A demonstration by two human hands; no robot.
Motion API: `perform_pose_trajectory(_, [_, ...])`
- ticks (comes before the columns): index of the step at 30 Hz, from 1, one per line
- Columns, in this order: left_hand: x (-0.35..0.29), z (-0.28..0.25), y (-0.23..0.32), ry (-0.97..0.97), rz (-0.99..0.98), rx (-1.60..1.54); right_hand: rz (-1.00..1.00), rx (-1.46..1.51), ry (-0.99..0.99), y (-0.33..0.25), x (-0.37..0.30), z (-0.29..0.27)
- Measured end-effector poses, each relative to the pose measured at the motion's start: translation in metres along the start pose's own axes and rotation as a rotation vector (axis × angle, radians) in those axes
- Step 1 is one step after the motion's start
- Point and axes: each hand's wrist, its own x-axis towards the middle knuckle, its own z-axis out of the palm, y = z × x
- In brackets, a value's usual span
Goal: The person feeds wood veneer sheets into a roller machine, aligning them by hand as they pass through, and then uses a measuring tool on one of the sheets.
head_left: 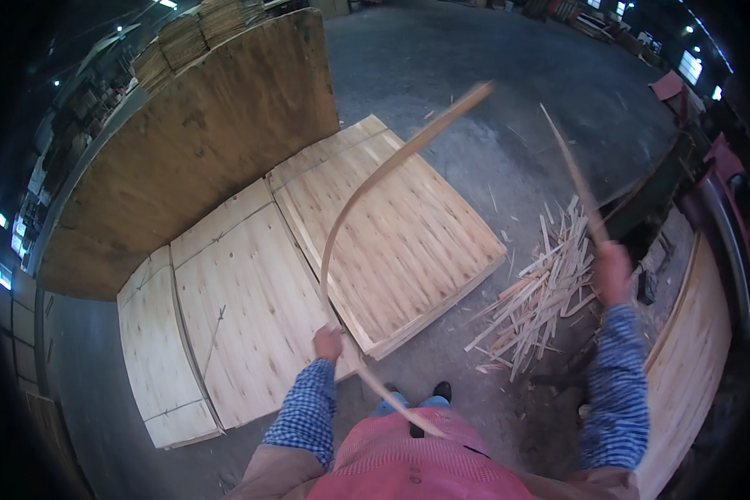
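My left hand is closed around a long, thin wooden veneer strip. The strip bows upward over the stacked sheets, and its lower end hangs down in front of my pink apron. Off to the right, my right hand is closed on the lower end of a shorter, narrow wood strip, which points up and away. That hand and strip are slightly blurred. Just left of my right hand, a loose pile of wood offcuts lies on the floor.
Flat stacks of pale veneer sheets, some tied with cord, lie ahead and to the left. Behind them a large brown plywood board stands upright. Close on my right are a curved wooden sheet and dark machinery.
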Motion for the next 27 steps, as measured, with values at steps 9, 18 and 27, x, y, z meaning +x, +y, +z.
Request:
perform_pose_trajectory(9, [0.01,0.04,0.04,-0.276,-0.36,-0.947,0.013,0.57,-0.556,-0.094,-0.11,-0.005])
perform_pose_trajectory(18, [-0.085,0.133,0.23,-0.913,-0.362,-0.946,0.215,0.578,-0.52,-0.197,-0.229,0.026])
perform_pose_trajectory(27, [-0.07,0.17,0.282,-1.274,-0.345,-0.757,0.873,0.787,-0.491,-0.081,-0.187,0.073])
